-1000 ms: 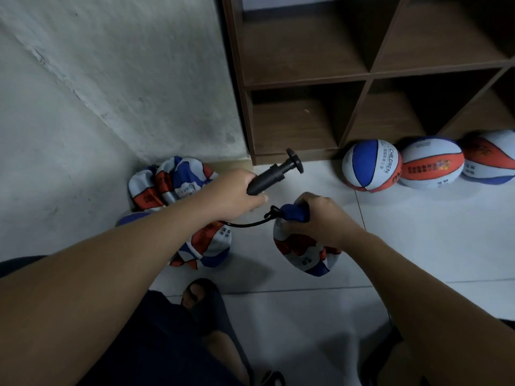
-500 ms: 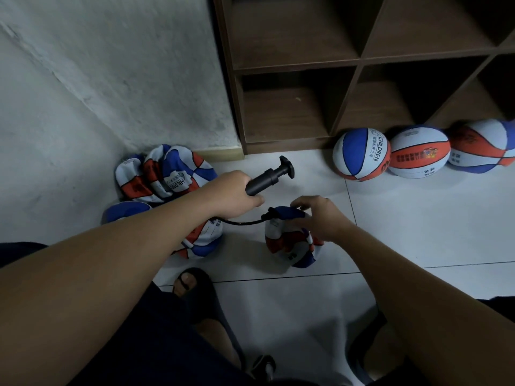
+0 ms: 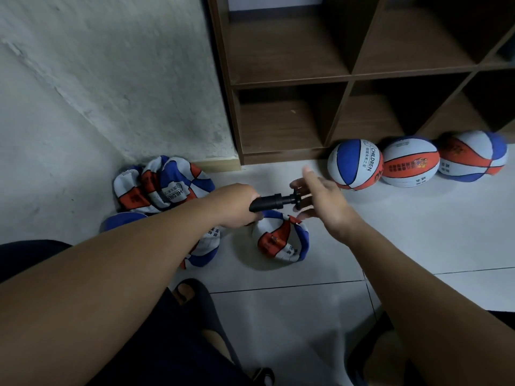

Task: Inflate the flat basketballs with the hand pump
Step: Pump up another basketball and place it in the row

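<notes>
My left hand [image 3: 237,206] grips the barrel of the black hand pump [image 3: 269,203], which lies level and points right. My right hand [image 3: 320,200] is at the pump's T-handle [image 3: 296,200] with spread, straight fingers, not closed round it. A flat red, white and blue basketball [image 3: 281,240] lies on the floor tiles just below both hands; neither hand touches it. The pump's hose is hidden behind my left hand.
Several more flat balls [image 3: 158,185] are piled at the left by the wall. Three inflated balls [image 3: 355,164] [image 3: 409,162] [image 3: 471,156] line the foot of a dark wooden cube shelf [image 3: 348,79]. My sandalled foot [image 3: 192,296] is below the hands.
My right hand has let go of the flat ball and moved up to the pump's handle. The left hand has turned the pump level. The flat ball now rests on the floor.
</notes>
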`<state>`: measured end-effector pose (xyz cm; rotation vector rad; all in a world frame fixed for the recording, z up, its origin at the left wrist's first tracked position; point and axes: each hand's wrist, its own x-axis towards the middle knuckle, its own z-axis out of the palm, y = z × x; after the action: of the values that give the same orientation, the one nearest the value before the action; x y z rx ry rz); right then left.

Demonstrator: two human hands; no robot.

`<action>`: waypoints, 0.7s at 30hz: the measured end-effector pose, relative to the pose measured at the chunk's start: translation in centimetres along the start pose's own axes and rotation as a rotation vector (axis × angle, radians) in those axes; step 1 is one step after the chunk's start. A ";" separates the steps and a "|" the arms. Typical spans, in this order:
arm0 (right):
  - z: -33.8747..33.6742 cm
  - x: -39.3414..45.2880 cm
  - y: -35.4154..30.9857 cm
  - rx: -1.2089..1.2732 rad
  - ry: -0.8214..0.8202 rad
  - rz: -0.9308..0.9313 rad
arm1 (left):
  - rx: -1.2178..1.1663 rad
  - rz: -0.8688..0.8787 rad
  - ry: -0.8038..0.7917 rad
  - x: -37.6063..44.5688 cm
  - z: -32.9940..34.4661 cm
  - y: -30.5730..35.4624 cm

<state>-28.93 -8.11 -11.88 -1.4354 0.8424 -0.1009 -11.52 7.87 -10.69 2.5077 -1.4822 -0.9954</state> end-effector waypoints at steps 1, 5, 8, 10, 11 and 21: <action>0.5 0.0 0.1 -0.090 0.003 -0.038 | -0.007 0.002 -0.005 0.1 0.0 0.1; 2.6 -0.1 1.8 -0.321 0.067 -0.133 | -0.004 0.022 -0.035 0.3 0.2 0.5; 2.6 -0.2 2.0 -0.314 0.209 -0.124 | -0.009 0.017 -0.041 -0.1 0.4 -0.2; 0.8 0.3 1.9 -0.238 0.349 -0.066 | -0.016 0.000 -0.023 -0.5 0.4 -1.3; -0.3 0.6 2.0 -0.207 0.406 -0.039 | -0.030 -0.015 -0.018 -0.7 0.4 -1.8; 0.5 0.9 1.7 -0.208 0.425 0.018 | -0.041 -0.011 0.018 -0.2 0.7 -1.7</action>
<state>-28.72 -7.90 -13.80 -1.6283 1.2408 -0.3211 -10.64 9.14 -11.78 2.4925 -1.4305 -0.9909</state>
